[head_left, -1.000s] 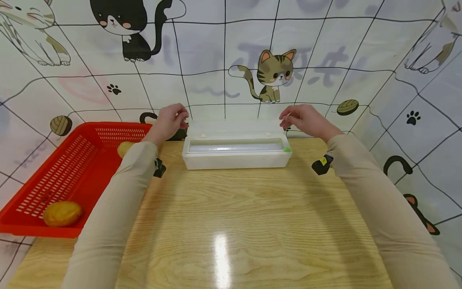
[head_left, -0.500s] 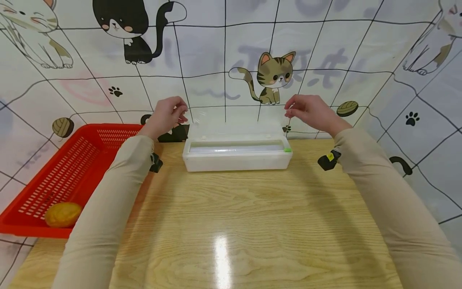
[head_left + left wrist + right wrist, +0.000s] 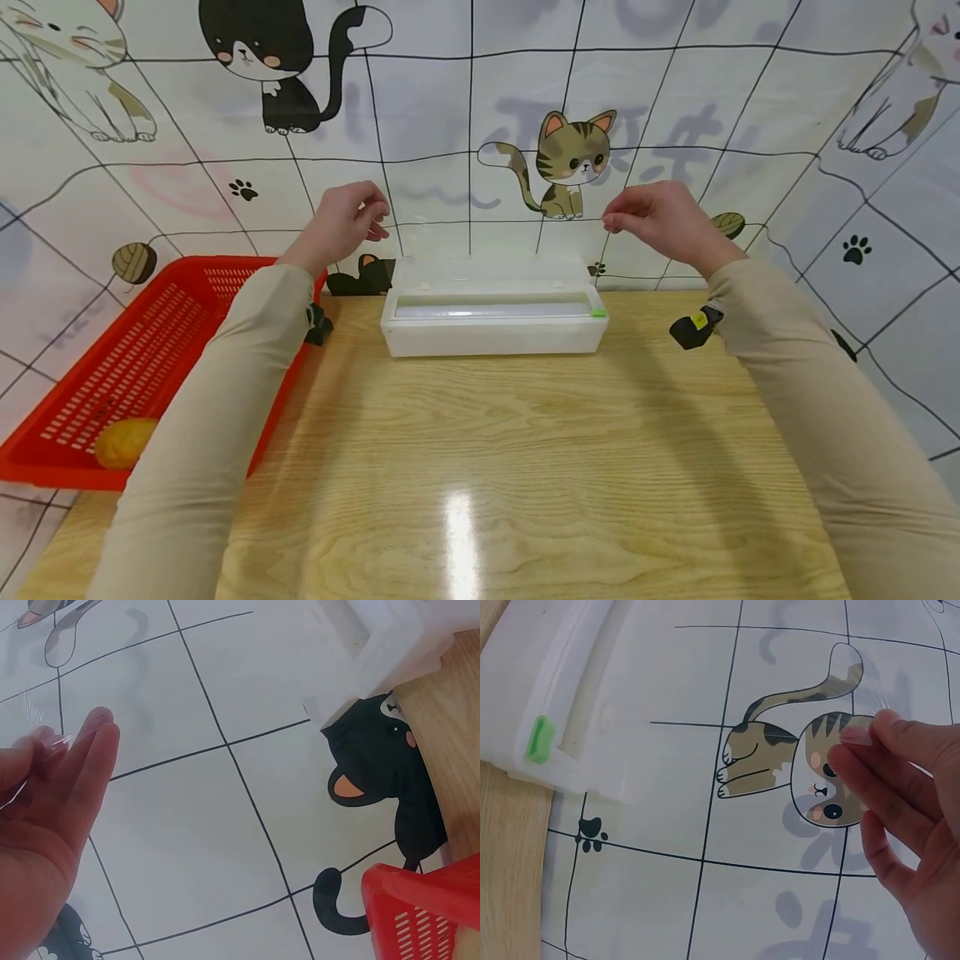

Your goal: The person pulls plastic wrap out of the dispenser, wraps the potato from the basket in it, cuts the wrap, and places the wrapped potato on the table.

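Observation:
A white cling film dispenser stands at the back of the table, its clear lid raised and a roll showing inside. Above its left end, my left hand pinches a corner of clear cling film between thumb and fingers. Opposite it, over the right end, my right hand pinches the film's other side; fine creases fan out from the thumb tip in the right wrist view. Between the hands the sheet is almost invisible against the wall. A green tab marks the dispenser's front right corner.
On the left, a red plastic basket holds a yellow potato-like item, partly covered by my left sleeve. The cat-patterned wall rises right behind the dispenser. Wood-grain tabletop lies in front.
Both hands have risen and drawn slightly apart, still pinching the cling film. The dispenser keeps its place on the table with its lid up.

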`<state>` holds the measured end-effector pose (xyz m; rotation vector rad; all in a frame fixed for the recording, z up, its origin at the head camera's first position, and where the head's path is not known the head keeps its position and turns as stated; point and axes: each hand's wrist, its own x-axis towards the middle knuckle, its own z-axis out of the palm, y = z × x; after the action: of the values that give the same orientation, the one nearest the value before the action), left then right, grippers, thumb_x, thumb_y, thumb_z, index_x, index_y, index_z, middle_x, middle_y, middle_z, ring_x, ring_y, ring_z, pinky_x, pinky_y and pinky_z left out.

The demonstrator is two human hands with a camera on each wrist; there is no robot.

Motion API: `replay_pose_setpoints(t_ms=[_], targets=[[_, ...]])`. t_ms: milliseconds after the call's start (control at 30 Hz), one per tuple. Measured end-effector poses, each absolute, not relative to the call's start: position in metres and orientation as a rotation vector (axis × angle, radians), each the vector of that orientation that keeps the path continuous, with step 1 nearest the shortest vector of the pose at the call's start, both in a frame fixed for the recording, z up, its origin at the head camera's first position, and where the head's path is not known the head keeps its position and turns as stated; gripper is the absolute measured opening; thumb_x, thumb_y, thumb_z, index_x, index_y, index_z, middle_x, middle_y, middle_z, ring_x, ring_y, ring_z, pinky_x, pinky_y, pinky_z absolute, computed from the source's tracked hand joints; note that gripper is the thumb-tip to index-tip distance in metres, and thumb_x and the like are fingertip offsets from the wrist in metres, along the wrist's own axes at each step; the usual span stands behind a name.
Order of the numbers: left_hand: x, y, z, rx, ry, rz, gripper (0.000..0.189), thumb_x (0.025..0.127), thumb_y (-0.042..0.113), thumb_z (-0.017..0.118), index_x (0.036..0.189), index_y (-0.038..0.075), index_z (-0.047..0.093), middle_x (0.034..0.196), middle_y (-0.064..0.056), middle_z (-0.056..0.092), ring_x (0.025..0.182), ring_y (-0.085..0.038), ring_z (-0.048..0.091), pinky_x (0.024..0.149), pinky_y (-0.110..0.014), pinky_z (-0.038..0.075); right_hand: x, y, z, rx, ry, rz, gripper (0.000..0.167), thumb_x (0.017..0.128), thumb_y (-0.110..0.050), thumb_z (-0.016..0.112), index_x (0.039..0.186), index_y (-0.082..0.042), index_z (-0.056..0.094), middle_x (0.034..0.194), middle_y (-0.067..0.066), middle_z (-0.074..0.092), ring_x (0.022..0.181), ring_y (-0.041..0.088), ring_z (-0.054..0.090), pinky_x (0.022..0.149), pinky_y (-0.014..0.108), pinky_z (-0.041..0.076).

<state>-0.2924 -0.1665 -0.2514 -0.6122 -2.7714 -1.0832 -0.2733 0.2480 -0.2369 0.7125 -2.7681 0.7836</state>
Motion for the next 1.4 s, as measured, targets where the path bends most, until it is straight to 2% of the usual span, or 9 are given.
replay_pose_setpoints(t_ms=[100,233,400,600,800,1133,1400], targets=[[-0.292,-0.166,-0.247,-0.613,-2.766,-1.063,0.014,0.101,0.005,0.047,0.105,-0.007,0.053,0.096,-0.018,0.057,0.088,-0.036,0.067,0.078,-0.035,0.055,-0.275,0.248,-0.232,0.733,-2.75,0.79,0.012,0.095,-0.006,0.061,0.098,0.002,0.07,0.09,0.014,0.07,0.075,0.004,0.063,0.069,0.016,0.044],[-0.293,-0.166,-0.243,-0.616,-2.749,-1.027,0.014,0.101,0.005,0.046,0.105,-0.007,0.053,0.095,-0.018,0.057,0.086,-0.035,0.067,0.077,-0.035,0.055,-0.276,0.248,-0.225,0.741,-2.743,0.79,0.014,0.095,-0.007,0.061,0.098,0.003,0.071,0.088,0.014,0.071,0.07,-0.006,0.058,0.067,0.015,0.044],[-0.294,-0.165,-0.237,-0.626,-2.713,-1.007,0.014,0.101,0.005,0.046,0.103,-0.007,0.053,0.094,-0.018,0.058,0.085,-0.035,0.068,0.073,-0.031,0.055,-0.277,0.248,-0.216,0.689,-2.763,0.798,0.015,0.095,-0.007,0.06,0.099,0.003,0.071,0.089,0.015,0.071,0.069,-0.005,0.059,0.067,0.016,0.044],[-0.292,-0.164,-0.226,-0.616,-2.721,-0.975,0.015,0.102,0.006,0.046,0.105,-0.006,0.053,0.094,-0.017,0.058,0.085,-0.032,0.068,0.076,-0.031,0.055,-0.278,0.248,-0.206,0.653,-2.757,0.79,0.016,0.095,-0.01,0.061,0.1,0.003,0.071,0.09,0.016,0.07,0.07,-0.006,0.058,0.068,0.017,0.043],[-0.29,-0.163,-0.214,-0.62,-2.705,-0.948,0.016,0.102,0.007,0.046,0.105,-0.007,0.054,0.094,-0.017,0.059,0.083,-0.029,0.068,0.074,-0.026,0.054,-0.276,0.249,-0.198,0.608,-2.736,0.814,0.019,0.095,-0.012,0.062,0.103,0.003,0.071,0.091,0.017,0.071,0.07,-0.003,0.06,0.071,0.015,0.043],[-0.288,-0.161,-0.195,-0.608,-2.71,-0.92,0.02,0.102,0.01,0.046,0.111,-0.006,0.053,0.1,-0.016,0.059,0.087,-0.029,0.068,0.08,-0.029,0.053,-0.276,0.248,-0.187,0.622,-2.646,0.876,0.017,0.094,-0.009,0.063,0.099,0.005,0.069,0.086,0.012,0.07,0.072,-0.001,0.06,0.072,0.015,0.044],[-0.286,-0.163,-0.182,-0.591,-2.688,-0.927,0.022,0.102,0.012,0.046,0.111,-0.006,0.054,0.101,-0.016,0.059,0.083,-0.02,0.068,0.08,-0.029,0.053,-0.269,0.245,-0.175,0.57,-2.656,0.671,0.021,0.097,-0.015,0.06,0.105,0.003,0.068,0.098,0.016,0.07,0.073,-0.008,0.054,0.073,0.015,0.041]])
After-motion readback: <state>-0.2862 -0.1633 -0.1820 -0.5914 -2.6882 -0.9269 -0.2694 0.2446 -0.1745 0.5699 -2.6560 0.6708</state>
